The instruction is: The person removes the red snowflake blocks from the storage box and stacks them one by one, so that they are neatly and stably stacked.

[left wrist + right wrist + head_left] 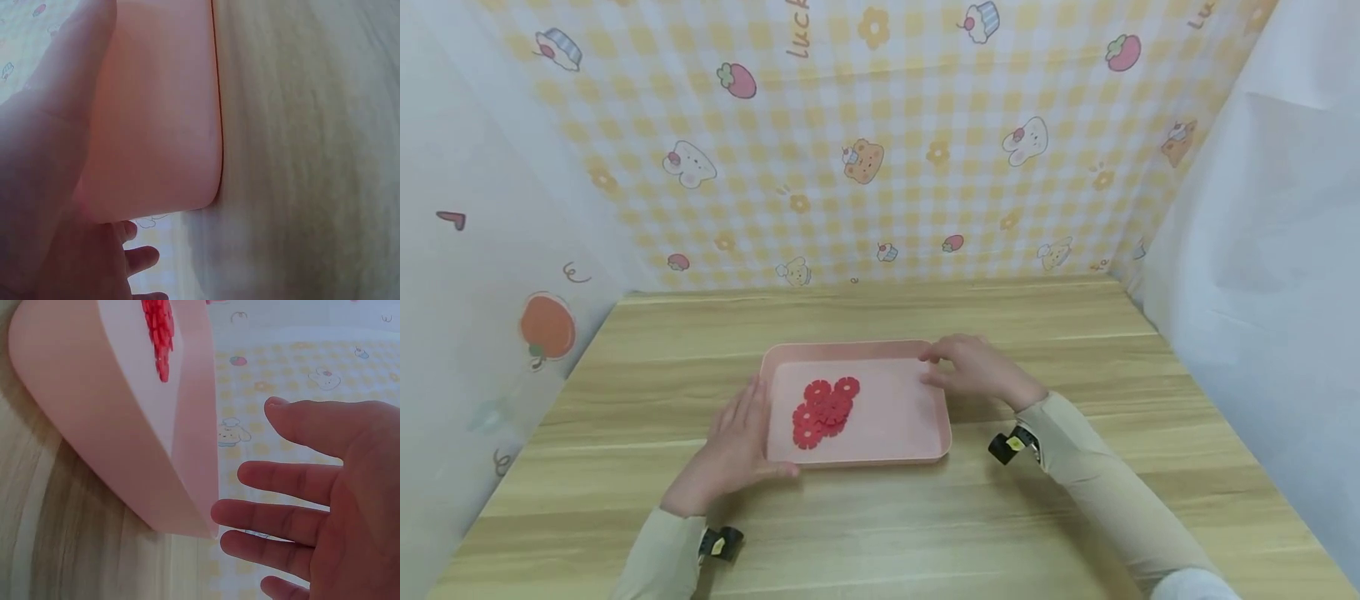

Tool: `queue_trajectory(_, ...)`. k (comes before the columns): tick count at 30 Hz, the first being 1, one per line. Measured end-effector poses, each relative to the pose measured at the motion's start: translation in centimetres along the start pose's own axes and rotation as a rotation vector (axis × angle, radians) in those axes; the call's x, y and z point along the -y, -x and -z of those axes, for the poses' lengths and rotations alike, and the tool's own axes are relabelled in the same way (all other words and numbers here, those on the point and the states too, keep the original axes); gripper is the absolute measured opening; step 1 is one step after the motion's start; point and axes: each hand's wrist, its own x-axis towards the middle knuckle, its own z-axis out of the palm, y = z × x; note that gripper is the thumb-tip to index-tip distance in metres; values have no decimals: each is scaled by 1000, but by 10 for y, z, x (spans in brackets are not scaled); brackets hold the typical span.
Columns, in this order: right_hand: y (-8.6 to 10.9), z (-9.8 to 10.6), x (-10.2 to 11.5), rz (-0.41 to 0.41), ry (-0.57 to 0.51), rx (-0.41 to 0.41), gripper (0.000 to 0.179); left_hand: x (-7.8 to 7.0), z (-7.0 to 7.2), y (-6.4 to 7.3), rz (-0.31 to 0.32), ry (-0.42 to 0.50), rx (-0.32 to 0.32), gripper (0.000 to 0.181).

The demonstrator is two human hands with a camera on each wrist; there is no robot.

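Gently, the left hand [730, 446] is laid round the near left corner of the pink tray [898, 417], its fingers straight along the short side. Nothing is squeezed by it. The right hand [981, 367] is held by the far right corner, fingers spread, with nothing in it; whether the tray is touched cannot be told. The tray is set between the hands on the wooden table [850, 533], its long sides running left to right. Red flower-like pieces [829, 410] are heaped in its left half, so they are nearer to the left hand, to the right of it. They cannot be counted, as some are covered by others. In the left wrist view, none can be seen; in the right wrist view, the heap is cut off at the top.
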Motion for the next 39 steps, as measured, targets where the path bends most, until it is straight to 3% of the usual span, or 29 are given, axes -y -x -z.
queue_trajectory(10,-25,7,15,-5,-49,71,34,1,-6,-2,-9,59,-55,132)
queue_trajectory(23,-48,7,27,69,-79,79,33,-1,-6,-1,12,125,-57,129)
queue_trajectory(39,-72,-1,40,59,-139,114,31,2,-7,-2,-18,187,-62,131)
